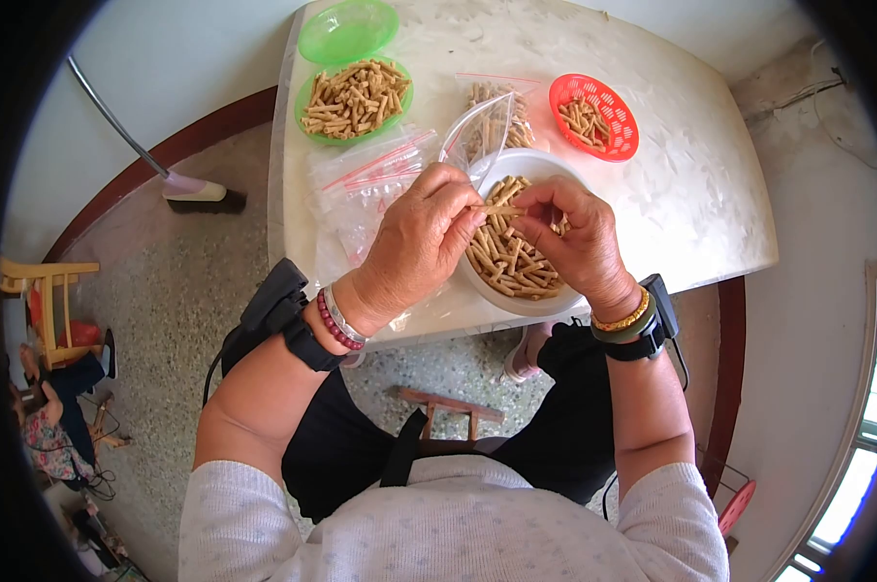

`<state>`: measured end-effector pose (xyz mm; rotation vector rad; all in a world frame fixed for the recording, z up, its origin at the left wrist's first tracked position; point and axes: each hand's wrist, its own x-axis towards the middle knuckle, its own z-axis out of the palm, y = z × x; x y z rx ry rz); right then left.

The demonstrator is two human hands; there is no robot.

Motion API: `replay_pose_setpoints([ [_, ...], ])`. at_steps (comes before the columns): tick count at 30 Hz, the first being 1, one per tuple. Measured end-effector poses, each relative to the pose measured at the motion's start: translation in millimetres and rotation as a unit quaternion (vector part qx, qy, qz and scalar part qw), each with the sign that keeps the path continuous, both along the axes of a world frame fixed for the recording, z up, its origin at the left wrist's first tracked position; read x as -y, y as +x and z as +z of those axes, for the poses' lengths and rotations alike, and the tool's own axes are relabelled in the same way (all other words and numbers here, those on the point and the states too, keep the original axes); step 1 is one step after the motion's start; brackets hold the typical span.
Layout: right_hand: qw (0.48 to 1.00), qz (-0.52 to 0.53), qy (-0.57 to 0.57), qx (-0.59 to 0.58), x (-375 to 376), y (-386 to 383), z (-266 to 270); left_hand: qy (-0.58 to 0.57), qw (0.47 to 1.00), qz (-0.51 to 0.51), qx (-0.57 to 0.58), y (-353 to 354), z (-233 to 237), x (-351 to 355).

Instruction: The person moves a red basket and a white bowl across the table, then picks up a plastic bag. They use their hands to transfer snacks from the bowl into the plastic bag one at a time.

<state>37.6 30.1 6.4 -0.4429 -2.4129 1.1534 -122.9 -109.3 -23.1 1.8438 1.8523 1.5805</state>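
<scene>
Over a white bowl (576, 303) heaped with short tan sticks (516, 262), which look like dried root pieces, my two hands meet. A single tan stick (501, 210) runs between my fingertips. My left hand (421, 231) pinches its left end, fingers closed. At its other end, the thumb and fingers of my right hand (576, 233) are closed on it. Just behind the bowl stands a clear zip bag (516, 124) with similar sticks inside. Flat zip bags (346, 209) with red strips lie left of my left hand, which covers part of them.
A green plate (404, 105) piled with sticks sits at the back left, beside another green dish (349, 29). At the back right is a red basket (624, 112) holding some sticks. A broom (201, 192) is on the floor at left. Another person (58, 427) sits farther off.
</scene>
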Motion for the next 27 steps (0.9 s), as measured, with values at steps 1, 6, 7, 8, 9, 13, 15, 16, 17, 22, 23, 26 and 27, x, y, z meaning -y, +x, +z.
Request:
replay_pose_setpoints([
  [1,1.0,0.003,0.004,-0.007,0,0,0,-0.001,1.0,-0.003,0.003,0,0,0],
  [6,1.0,-0.009,0.021,-0.001,1,-1,3,0.021,1.0,-0.002,0.014,1,-1,-1],
  [7,1.0,-0.006,-0.004,-0.014,-2,-1,-2,0.02,1.0,-0.001,0.011,1,-1,-1],
  [8,0.999,-0.003,-0.029,-0.026,-4,-1,-5,0.019,1.0,0.0,0.009,0,0,-1],
  [9,0.999,-0.002,-0.028,-0.027,-4,-1,-7,0.02,1.0,0.001,0.008,0,0,-1],
  [13,0.985,-0.058,-0.136,-0.093,7,-5,-11,-0.007,1.0,0.009,0.006,3,3,1],
  [15,0.965,-0.092,-0.183,-0.162,9,-8,-8,-0.01,1.0,0.017,-0.005,4,4,1],
  [16,0.97,-0.126,-0.114,-0.177,9,-10,-3,-0.006,0.998,0.028,-0.047,4,5,1],
  [17,0.968,-0.158,-0.044,-0.191,8,-12,2,-0.001,0.995,0.04,-0.089,4,6,2],
  [22,0.962,-0.135,0.192,-0.144,5,-37,17,-0.021,0.986,0.045,-0.157,8,2,2],
  [23,0.959,-0.126,0.21,-0.139,3,-42,15,-0.038,0.984,0.043,-0.166,9,2,2],
  [26,0.962,-0.131,0.205,-0.126,1,-49,14,-0.03,0.984,0.04,-0.17,8,1,3],
  [27,0.965,-0.155,0.155,-0.143,-2,-49,13,-0.031,0.984,0.039,-0.17,7,2,3],
])
